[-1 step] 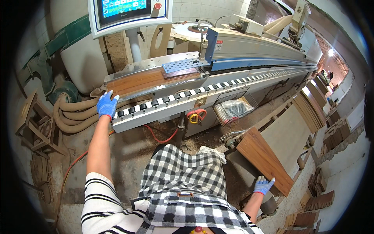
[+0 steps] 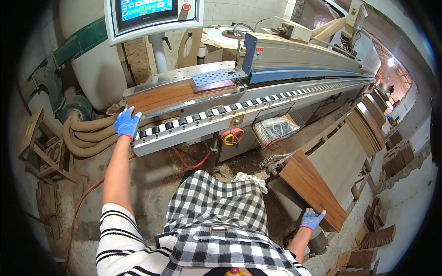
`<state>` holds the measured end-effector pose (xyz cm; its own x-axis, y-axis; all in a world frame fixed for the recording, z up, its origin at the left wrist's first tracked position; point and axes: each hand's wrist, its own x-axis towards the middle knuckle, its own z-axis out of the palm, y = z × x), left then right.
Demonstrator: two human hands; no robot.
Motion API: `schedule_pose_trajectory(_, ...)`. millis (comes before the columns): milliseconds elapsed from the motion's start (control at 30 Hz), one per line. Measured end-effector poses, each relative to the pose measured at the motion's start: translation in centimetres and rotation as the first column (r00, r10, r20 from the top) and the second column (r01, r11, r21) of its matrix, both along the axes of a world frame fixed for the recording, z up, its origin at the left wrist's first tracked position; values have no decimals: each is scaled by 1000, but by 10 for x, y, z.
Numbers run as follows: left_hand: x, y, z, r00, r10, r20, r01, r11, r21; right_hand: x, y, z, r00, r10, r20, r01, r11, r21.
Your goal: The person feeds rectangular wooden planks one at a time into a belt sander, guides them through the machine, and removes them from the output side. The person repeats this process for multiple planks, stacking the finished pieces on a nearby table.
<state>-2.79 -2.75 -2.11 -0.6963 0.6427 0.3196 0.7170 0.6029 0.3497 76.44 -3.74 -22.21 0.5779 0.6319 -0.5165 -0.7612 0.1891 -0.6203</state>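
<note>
My left hand (image 2: pixel 126 123), in a blue glove, reaches out to the left end of a long edge-working machine (image 2: pixel 299 60). Its spread fingers rest against the end of the roller track (image 2: pixel 193 120), next to a brown wooden panel (image 2: pixel 175 94) lying on the machine bed. My right hand (image 2: pixel 311 218), also in a blue glove, is low at my right side. Its fingers lie over the near end of a brown wooden board (image 2: pixel 313 188), which rests flat on a low stack.
A control screen (image 2: pixel 147 11) hangs above the machine. Thick beige hoses (image 2: pixel 87 133) and a wooden stool (image 2: pixel 39 147) sit on the left. A wire basket (image 2: pixel 276 129) hangs under the track. Stacked boards (image 2: pixel 368 124) line the right. Sawdust and a red cable (image 2: pixel 186 163) lie on the floor.
</note>
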Motion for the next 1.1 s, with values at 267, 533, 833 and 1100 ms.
schedule_pose_trajectory(267,17,25,4,998,-21,-62,16,997,-81,29,-2,-13,995,-90,44,90,996,-17)
schedule_pose_trajectory(533,56,71,4,996,-67,-52,61,991,-120,39,-15,-19,998,-45,43,46,999,-6)
schedule_pose_trajectory(833,83,93,1,978,-188,-91,178,978,-109,27,-45,16,997,66,-37,-65,998,15)
schedule_pose_trajectory(1100,78,52,2,961,-275,22,274,960,52,-5,-54,52,968,220,123,-243,942,232)
